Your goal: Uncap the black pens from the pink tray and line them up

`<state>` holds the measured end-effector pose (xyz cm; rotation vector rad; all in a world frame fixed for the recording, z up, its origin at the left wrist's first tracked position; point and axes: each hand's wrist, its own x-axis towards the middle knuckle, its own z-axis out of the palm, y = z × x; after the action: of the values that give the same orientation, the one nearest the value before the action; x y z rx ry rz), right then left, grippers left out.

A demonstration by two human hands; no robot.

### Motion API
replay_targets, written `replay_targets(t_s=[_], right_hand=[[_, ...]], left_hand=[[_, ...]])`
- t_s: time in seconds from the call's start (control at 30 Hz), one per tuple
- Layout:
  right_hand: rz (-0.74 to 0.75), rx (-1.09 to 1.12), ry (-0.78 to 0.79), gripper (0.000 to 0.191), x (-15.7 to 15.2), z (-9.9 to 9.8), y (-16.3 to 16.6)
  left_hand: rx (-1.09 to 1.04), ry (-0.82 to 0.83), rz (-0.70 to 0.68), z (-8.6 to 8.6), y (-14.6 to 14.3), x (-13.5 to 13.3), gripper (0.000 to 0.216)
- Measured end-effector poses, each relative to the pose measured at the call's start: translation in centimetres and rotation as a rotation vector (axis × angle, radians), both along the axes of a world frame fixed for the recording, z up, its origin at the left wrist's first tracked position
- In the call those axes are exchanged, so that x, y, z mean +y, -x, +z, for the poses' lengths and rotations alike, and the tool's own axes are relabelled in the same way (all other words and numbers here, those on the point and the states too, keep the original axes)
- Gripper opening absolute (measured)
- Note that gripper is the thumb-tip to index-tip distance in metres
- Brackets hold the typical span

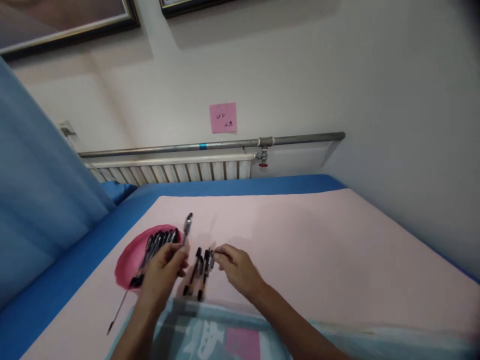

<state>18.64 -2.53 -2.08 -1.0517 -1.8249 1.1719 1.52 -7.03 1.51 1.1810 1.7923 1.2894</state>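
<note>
My left hand (165, 265) pinches a clear pen (187, 225) with a dark end and holds it upright beside the pink basket (123, 260). Several black pens (159, 245) lie side by side in that basket. To the right of my left hand, black-capped pens (202, 275) rest on the pale pink surface. My right hand (238, 267) has thumb and forefinger pressed together at the right side of these pens. What sits between those fingertips is too small and blurred to name. Below the basket lies a thin refill-like stick (118, 312) with a dark end.
A light blue tray or bag (195, 320) with a pink patch is at the near edge, under my forearms. The pale pink sheet (300, 250) covers a blue surface (240, 185). Behind stand a radiator (187, 172) and pipe (300, 139); a blue curtain (41, 190) hangs left.
</note>
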Motion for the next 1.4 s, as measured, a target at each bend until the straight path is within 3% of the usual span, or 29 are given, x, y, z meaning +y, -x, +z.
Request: replay_targets(t_s=[0.1, 0.23, 0.3, 0.5, 0.7, 0.87, 1.03, 1.23, 1.4], right_hand=[[0.001, 0.395, 0.245, 0.026, 0.2, 1.2, -0.6], [-0.257, 0.628, 0.281, 0.026, 1.6, 1.8, -3.1], [-0.348, 0.649, 0.267, 0.023, 2.3, 1.7, -4.3], [-0.429, 0.717, 0.327, 0.027, 4.2, 0.5, -5.9], [-0.57, 0.818, 0.39, 0.023, 6.8, 0.1, -8.5], [-0.512, 0.789, 0.454, 0.023, 6.6, 0.7, -8.4], [-0.354, 0.617, 0.6, 0.014, 4.4, 0.4, -5.8], [-0.026, 0.391, 0.558, 0.01, 2.4, 0.4, -3.8], [0.025, 0.424, 0.576, 0.012, 2.1, 0.6, -3.9]], left_hand=[[-0.211, -0.008, -0.246, -0.4, -5.5, 0.4, 0.025], [-0.158, 0.054, -0.343, -0.9, -9.6, 1.4, 0.023], [-0.108, 0.076, -0.361, -0.9, -10.6, 2.2, 0.023], [-0.049, 0.062, -0.432, -2.0, -12.9, 4.6, 0.03], [-0.322, 0.237, -0.4, -3.9, -13.2, 4.6, 0.031], [-0.493, 0.23, -0.31, -3.7, -12.3, 4.9, 0.031], [-0.598, 0.065, -0.248, -3.9, -11.5, 5.5, 0.031], [-0.72, -0.02, -0.164, -3.8, -10.7, 5.8, 0.032], [-0.934, -0.046, -0.155, -3.0, -10.1, 6.2, 0.028]])
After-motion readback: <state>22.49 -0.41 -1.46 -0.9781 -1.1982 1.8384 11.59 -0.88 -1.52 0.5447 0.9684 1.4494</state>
